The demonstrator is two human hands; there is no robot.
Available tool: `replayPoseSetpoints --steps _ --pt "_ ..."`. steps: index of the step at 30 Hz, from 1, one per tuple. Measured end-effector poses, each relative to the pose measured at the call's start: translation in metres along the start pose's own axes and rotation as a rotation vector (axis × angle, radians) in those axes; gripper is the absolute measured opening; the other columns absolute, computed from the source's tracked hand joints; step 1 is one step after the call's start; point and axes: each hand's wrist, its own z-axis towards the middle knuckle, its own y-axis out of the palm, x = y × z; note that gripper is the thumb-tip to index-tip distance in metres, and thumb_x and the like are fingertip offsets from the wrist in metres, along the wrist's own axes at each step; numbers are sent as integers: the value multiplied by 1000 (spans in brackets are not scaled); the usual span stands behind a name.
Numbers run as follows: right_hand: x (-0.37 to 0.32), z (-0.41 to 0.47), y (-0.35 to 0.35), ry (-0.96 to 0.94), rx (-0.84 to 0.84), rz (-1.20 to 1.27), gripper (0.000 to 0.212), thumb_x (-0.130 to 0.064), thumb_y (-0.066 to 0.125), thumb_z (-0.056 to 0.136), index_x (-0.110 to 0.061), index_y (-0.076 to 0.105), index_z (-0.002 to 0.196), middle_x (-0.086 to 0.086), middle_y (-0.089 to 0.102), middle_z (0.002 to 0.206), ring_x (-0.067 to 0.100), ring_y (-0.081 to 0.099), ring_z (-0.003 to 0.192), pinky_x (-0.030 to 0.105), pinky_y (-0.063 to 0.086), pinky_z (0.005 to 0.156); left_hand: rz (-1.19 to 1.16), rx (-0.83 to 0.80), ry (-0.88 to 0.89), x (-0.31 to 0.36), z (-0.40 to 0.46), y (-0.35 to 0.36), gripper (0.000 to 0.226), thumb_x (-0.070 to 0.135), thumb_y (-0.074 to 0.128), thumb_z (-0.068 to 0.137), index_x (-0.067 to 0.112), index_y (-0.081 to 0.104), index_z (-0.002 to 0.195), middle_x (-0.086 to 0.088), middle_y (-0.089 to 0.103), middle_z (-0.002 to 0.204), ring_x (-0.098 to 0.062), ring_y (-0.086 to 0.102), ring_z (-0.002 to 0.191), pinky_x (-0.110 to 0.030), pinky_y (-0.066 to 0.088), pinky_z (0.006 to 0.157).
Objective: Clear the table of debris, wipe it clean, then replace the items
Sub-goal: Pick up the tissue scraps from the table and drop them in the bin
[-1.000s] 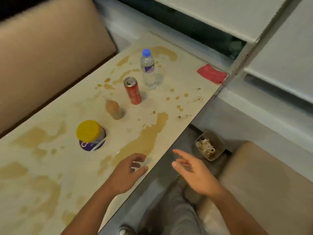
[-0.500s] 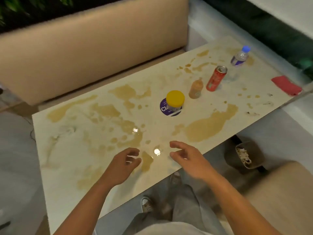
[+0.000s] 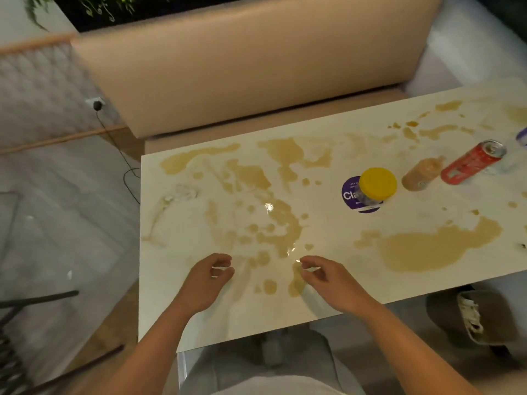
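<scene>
head view: both hands hover empty over the near edge of the stained table [image 3: 176, 323], fingers loosely curled and apart. left hand [image 3: 206, 280], right hand [image 3: 333, 283]. the yellow-lidded jar [image 3: 373, 188], sauce bottle [image 3: 422, 173] and red can [image 3: 470, 166] stand farther back to the right, nearer the right hand.

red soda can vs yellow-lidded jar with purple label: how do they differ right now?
The red soda can is slim and metal with an open silver top; the yellow-lidded clear jar with a purple label is squat and capped. The can stands farther toward the table's right end, the jar nearer the middle, with a small brown bottle between them. Both stand on the stained white table, untouched by either hand.
</scene>
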Motion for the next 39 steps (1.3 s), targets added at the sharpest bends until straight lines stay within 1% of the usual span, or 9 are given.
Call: replayPoseSetpoints --steps 5,7,12,17,19,25,29,32,39 --pt "-34 28 24 -4 9 -22 40 -39 61 101 -33 58 140 -19 64 124 1 65 103 23 53 94 25 141 -46 -30 18 -49 33 26 72 94 25 62 126 8 66 120 -5 64 94 -15 47 76" --pt "-53 45 40 -25 1 -64 39 -39 60 101 -33 58 140 -19 63 124 -3 63 100 13 49 86 136 206 -25 -47 32 -75 46 26 73 92 22 57 135 1 60 131 -12 63 100 -24 48 83" --pt "-112 93 80 -103 4 -168 39 -36 59 102 -29 57 140 -14 63 131 0 62 99 9 43 83 487 56 -66 -97 74 -164 108 27 85 81 24 12 161 -8 10 166 -34 43 139 -46 43 110" --pt "-159 138 111 -198 27 -286 40 -34 58 103 -26 56 142 -8 61 136 8 63 107 24 48 93 609 -112 87 -128 114 -207 124 23 89 76 31 0 162 -1 -4 167 -29 63 100 -38 56 87" --pt "-170 158 125 -220 39 -334 41 -34 58 103 -27 54 143 -7 56 142 10 60 117 27 46 99 650 -137 172 -136 129 -207 125 27 88 77 31 -4 161 -1 -6 168 -30 64 101 -38 56 83" --pt "-197 209 162 -347 73 -504 49 -28 61 99 -21 51 147 1 33 162 26 36 143 40 40 111 544 -121 276 -129 159 -204 118 28 83 83 31 -4 161 3 0 168 -30 54 127 -39 53 89" --pt "-212 241 185 -451 70 -674 54 -28 59 99 -20 46 151 3 21 168 37 27 147 51 35 116 566 -102 345 -120 174 -204 106 27 79 87 33 3 162 4 12 164 -27 61 114 -34 53 81" --pt "-222 257 195 -432 10 -740 57 -27 52 103 -21 34 157 0 11 171 36 13 154 49 21 122 580 -121 370 -117 180 -204 85 26 75 91 30 25 160 0 30 154 -26 61 111 -28 47 85" --pt "-209 249 195 -366 67 -777 48 -13 59 96 -17 51 144 6 48 145 34 47 124 45 40 102 504 -82 326 -115 183 -204 29 24 70 95 13 70 123 -4 61 106 -27 63 97 -34 45 80"
